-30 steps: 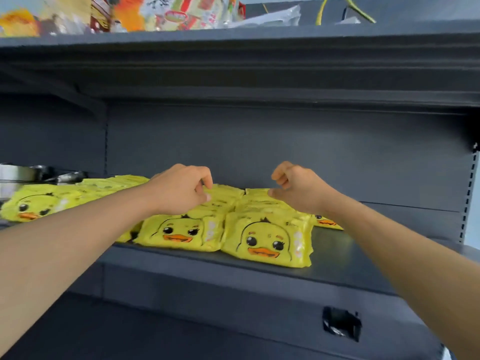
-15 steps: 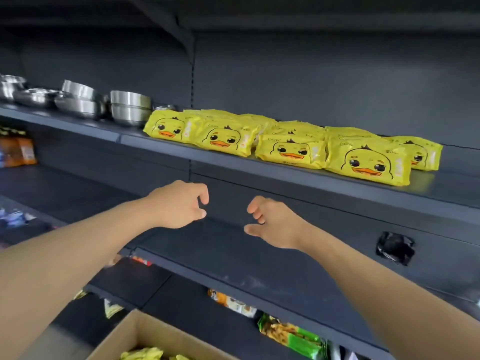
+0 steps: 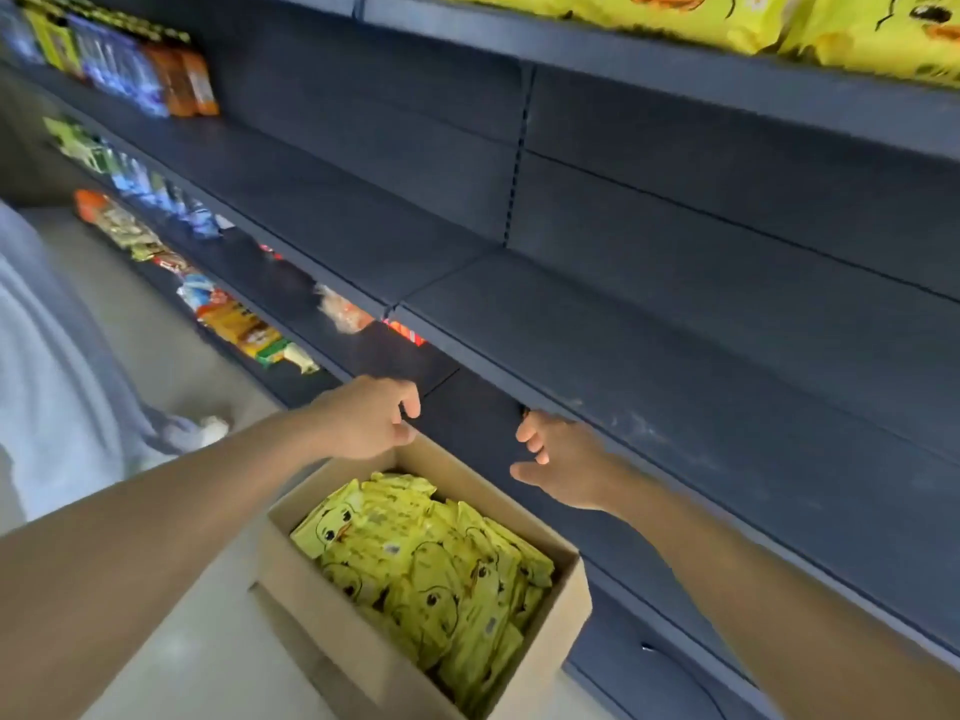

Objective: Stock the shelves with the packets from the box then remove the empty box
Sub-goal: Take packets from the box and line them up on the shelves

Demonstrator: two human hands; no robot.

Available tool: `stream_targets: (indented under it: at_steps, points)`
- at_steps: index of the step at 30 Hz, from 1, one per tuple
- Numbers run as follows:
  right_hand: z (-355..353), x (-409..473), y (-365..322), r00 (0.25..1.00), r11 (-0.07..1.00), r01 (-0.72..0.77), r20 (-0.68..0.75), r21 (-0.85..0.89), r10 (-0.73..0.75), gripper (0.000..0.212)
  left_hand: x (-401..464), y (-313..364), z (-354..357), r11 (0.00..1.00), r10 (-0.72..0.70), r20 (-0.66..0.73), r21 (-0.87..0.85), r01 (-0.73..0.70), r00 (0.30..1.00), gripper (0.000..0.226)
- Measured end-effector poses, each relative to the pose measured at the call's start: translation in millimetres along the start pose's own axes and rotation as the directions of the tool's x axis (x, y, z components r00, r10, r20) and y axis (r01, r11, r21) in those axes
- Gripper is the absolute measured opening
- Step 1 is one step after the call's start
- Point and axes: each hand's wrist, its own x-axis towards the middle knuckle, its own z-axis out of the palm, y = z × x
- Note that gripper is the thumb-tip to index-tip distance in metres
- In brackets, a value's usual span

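An open cardboard box stands on the floor below me, holding several yellow duck-face packets. My left hand hovers above the box's far rim, fingers loosely curled and holding nothing. My right hand hangs to the right of the box, in front of a dark shelf edge, fingers relaxed and holding nothing. More of the same yellow packets lie in a row on the upper shelf at the top right.
Dark shelving runs along the right, its middle shelf bare. Assorted snack packets fill lower shelves at left, bottles and orange packs sit farther up. A person's light trousers are at the left edge.
My view has dropped from the stocked shelf to the box on the floor. Both hands left the packets on the shelf and lowered toward the box, holding nothing.
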Motion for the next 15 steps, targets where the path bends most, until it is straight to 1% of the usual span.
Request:
stream_targets:
  at_steps: [1,2,4,7,9,10,13,15]
  points:
    - [24,20,10,0.997,1.000,0.002,0.082,0.016,-0.003,0.043,7,-18,20,0.998,-0.064,0.072,-0.020,0.066,0.995,0.014]
    - [38,31,15,0.991,1.000,-0.009,0.130,0.008,0.008,0.043,11,-30,35,0.994,-0.095,0.122,-0.037,0.100,0.988,0.019]
    - [50,30,24,0.986,1.000,-0.013,0.167,-0.015,0.016,0.042,5,-41,53,0.991,-0.122,0.146,-0.037,0.129,0.982,0.026]
    - [82,49,40,0.973,0.997,-0.078,0.218,0.027,0.071,0.041,15,-73,78,0.969,-0.210,0.209,-0.086,0.232,0.955,0.026]
    - [99,61,47,0.961,0.991,-0.125,0.253,0.054,0.108,0.043,24,-95,92,0.958,-0.248,0.241,-0.085,0.275,0.938,0.027]
    - [114,70,51,0.953,0.985,-0.159,0.271,0.069,0.135,0.044,32,-111,102,0.953,-0.264,0.266,-0.076,0.293,0.927,0.028]
    - [139,79,55,0.940,0.974,-0.200,0.301,0.107,0.160,0.043,44,-141,123,0.944,-0.298,0.266,-0.059,0.324,0.917,0.029]
    - [164,93,56,0.929,0.956,-0.258,0.307,0.139,0.206,0.041,60,-167,142,0.940,-0.313,0.285,-0.044,0.339,0.906,0.032]
